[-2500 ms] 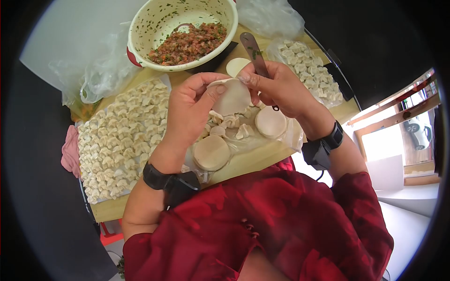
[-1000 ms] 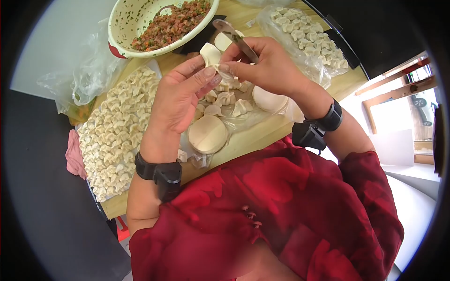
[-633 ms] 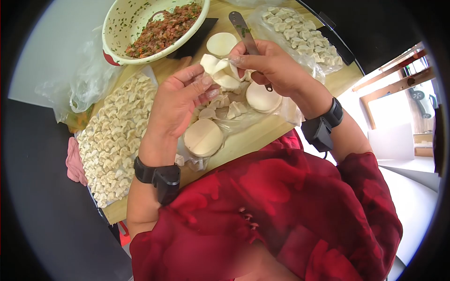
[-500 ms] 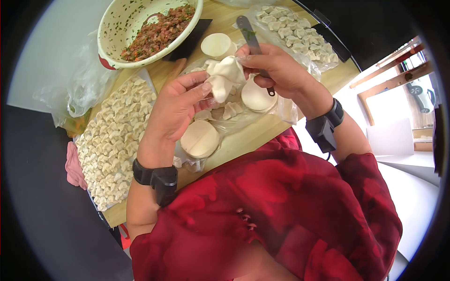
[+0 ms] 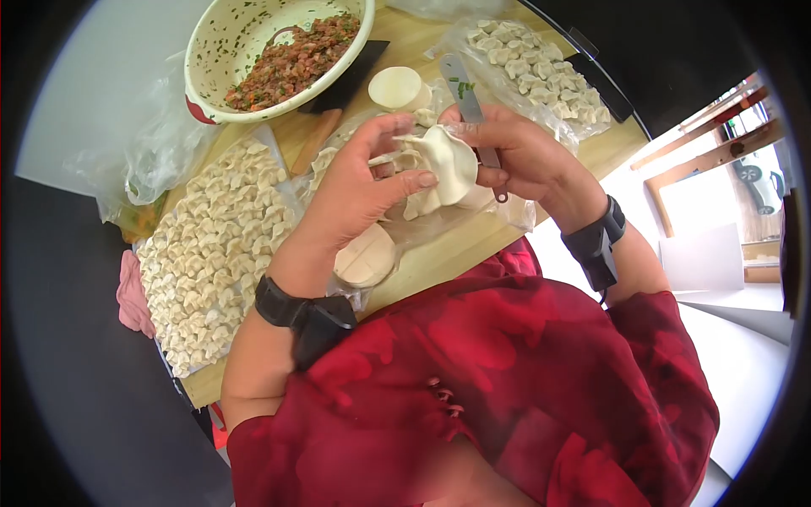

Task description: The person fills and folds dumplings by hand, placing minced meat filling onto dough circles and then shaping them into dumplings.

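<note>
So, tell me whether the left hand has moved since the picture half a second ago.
Yes, rightward in the view: judged against the lower wrapper stack, the left hand has shifted so its thumb now reaches past the stack's right side.

Held dumpling (image 5: 451, 162): dial centre
Filling bowl (image 5: 213, 63): ten o'clock, meat mixture (image 5: 297, 63) inside
First dumpling batch (image 5: 215, 253): eight o'clock
Wrapper stacks (image 5: 395, 87): eleven and seven o'clock
Second dumpling batch (image 5: 539, 72): between one and two

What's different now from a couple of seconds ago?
The dough piece, earlier a flatter round, is now folded, its edge wavy; it and the left hand have shifted to the right. The right hand still holds the flat tool. The bowl and the dumplings on the left stay put.
</note>
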`<state>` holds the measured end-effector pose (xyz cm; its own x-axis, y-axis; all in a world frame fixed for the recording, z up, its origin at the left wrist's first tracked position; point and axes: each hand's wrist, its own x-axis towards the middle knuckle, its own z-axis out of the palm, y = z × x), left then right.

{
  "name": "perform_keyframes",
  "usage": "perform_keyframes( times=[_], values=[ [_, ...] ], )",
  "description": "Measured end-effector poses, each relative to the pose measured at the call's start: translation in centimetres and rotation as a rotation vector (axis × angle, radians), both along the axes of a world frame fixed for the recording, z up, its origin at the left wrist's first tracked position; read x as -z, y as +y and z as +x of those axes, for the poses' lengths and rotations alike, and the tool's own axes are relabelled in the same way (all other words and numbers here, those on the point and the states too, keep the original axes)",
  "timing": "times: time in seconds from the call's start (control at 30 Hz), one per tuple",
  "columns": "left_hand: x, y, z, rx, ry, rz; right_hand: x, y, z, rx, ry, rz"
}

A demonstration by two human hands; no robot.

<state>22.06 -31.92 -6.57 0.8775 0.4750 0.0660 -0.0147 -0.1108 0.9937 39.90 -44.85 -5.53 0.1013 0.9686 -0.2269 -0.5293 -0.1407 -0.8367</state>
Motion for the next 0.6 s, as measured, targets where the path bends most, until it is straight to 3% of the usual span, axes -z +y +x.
perform_keyframes(
  times=[0.13,0.27,0.33,0.53,0.6],
  values=[
    [-0.7,0.0,0.0,0.134,0.164,-0.22,-0.8,-0.2,-0.8,-0.035,0.056,-0.01],
    [-0.4,0.2,-0.2,0.094,0.292,-0.199,-0.5,-0.2,-1.3,-0.01,-0.103,-0.037],
    [0.1,0.5,-0.2,0.081,0.222,-0.138,-0.3,-0.1,-2.3,0.119,-0.635,-0.061],
    [0.2,2.5,-2.1,0.03,0.338,0.177,-1.3,-0.6,-0.7,0.244,-0.618,-0.226],
    [-0.4,2.9,-2.8,-0.025,0.333,0.066,-1.1,-0.9,0.0,0.208,-0.606,-0.234]
  ],
)
